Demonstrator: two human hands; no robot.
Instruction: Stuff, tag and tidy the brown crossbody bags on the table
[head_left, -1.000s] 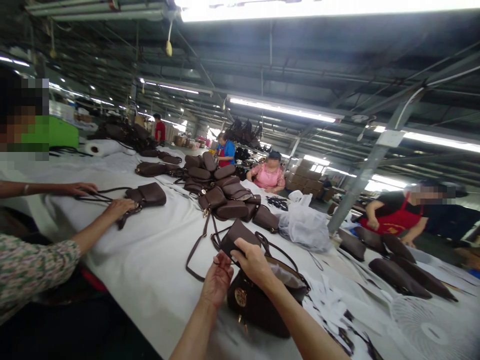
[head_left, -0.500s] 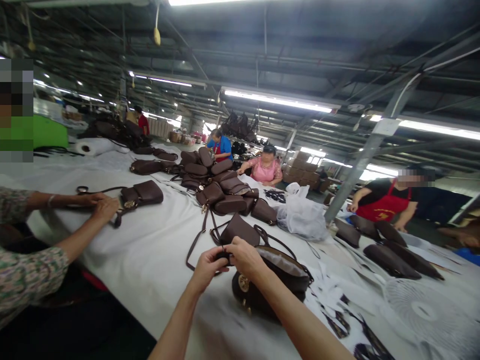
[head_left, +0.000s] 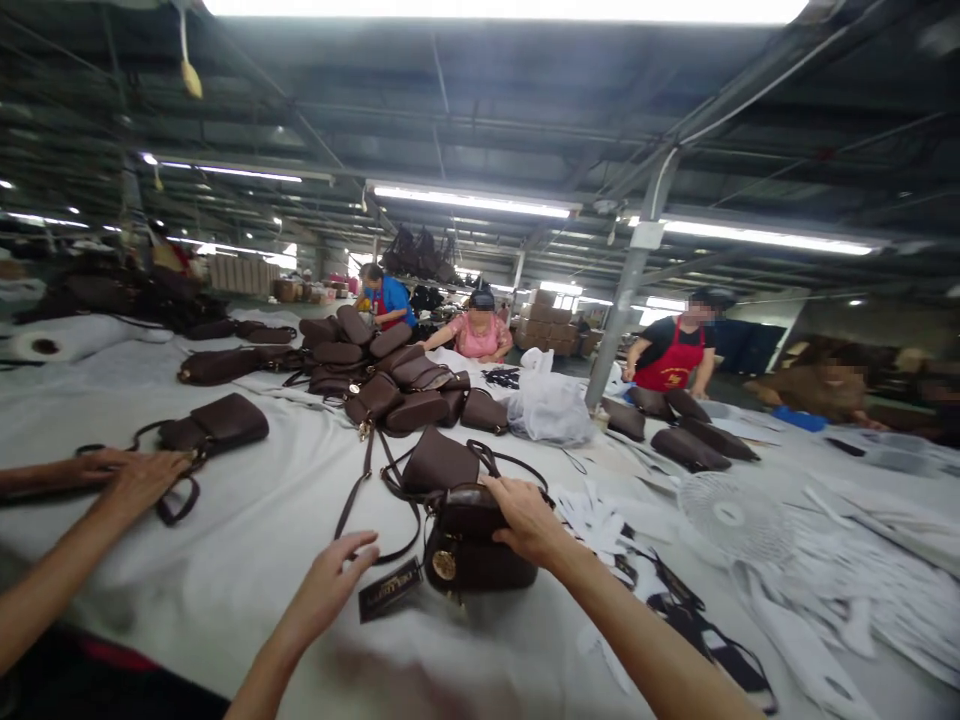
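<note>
A dark brown handbag (head_left: 484, 560) with a round gold emblem stands upright on the white-covered table. My right hand (head_left: 525, 520) grips its top right edge, thumb in front and fingers over the top. To the bag's left, my left hand (head_left: 330, 585) is empty, fingers stretched apart. Between that hand and the bag lies a black hang tag (head_left: 390, 590) with gold lettering, beside the bag's lower left side. Right behind sits another brown bag (head_left: 439, 460), its strap (head_left: 352, 500) looping across the cloth.
Several brown bags (head_left: 405, 385) are heaped further back, near clear plastic wrap (head_left: 551, 408). To the right are loose black tags (head_left: 679, 580), white strips and a white fan (head_left: 731, 515). A co-worker's hands (head_left: 142, 485) handle a bag (head_left: 217, 425) at left. Other people work beyond.
My hands have come apart: the left moved down and left, the right shifted onto the bag's top. The bag's mouth, open before, now looks closed, and a tag shows beside it. The view turned right.
</note>
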